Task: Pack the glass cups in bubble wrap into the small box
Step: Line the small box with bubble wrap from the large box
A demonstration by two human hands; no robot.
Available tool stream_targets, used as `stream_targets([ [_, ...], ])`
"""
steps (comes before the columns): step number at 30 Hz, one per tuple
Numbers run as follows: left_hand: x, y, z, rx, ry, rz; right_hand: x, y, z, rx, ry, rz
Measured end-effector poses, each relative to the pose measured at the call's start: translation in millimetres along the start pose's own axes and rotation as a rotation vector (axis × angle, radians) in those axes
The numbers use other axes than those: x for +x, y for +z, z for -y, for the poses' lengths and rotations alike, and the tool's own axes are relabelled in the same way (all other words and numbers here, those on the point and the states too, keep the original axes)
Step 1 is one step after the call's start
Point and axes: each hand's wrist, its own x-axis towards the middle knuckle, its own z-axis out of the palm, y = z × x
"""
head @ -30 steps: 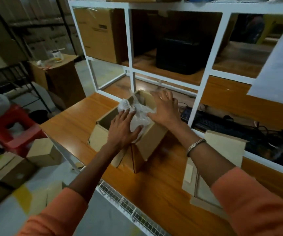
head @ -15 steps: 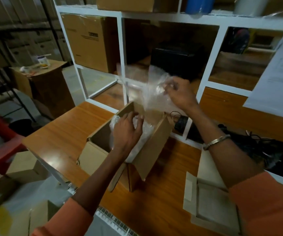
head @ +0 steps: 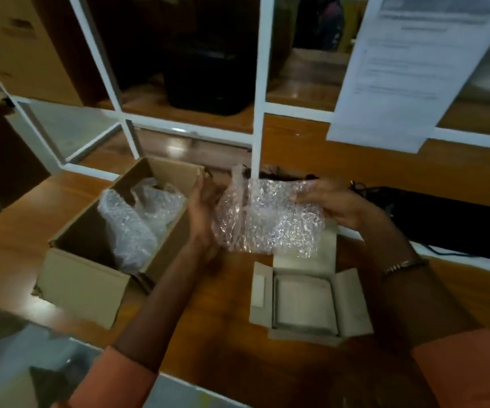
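Observation:
A bubble-wrapped bundle [head: 267, 216] hangs in the air between my hands, above the wooden table. My left hand [head: 204, 213] cups its left end and my right hand [head: 332, 206] grips its right end. The glass inside the wrap cannot be made out. Directly below the bundle lies a small open cardboard box [head: 305, 304] with its flaps spread. To the left stands a larger open cardboard box [head: 84, 278] holding more crumpled bubble wrap [head: 137, 222].
A white shelf frame [head: 257, 122] rises behind the table, with a dark box [head: 208, 75] and a brown carton [head: 22, 48] on it. A printed sheet [head: 411, 69] hangs at the right. Black cables and a dark device [head: 455, 222] lie behind my right hand.
My right hand lifted the wrapped bundle out of the larger box and carried it right, above the small box. My left hand left the larger box and now supports the bundle's left end.

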Motion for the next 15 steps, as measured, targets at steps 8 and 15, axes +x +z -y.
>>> stream_targets([
  [8, -26, -11, 95, 0.882, -0.450, 0.059, -29, -26, -103, -0.104, 0.270, 0.105],
  [15, -44, 9, 174, 1.115, -0.330, -0.137, -34, -43, -151, -0.306, 0.395, 0.262],
])
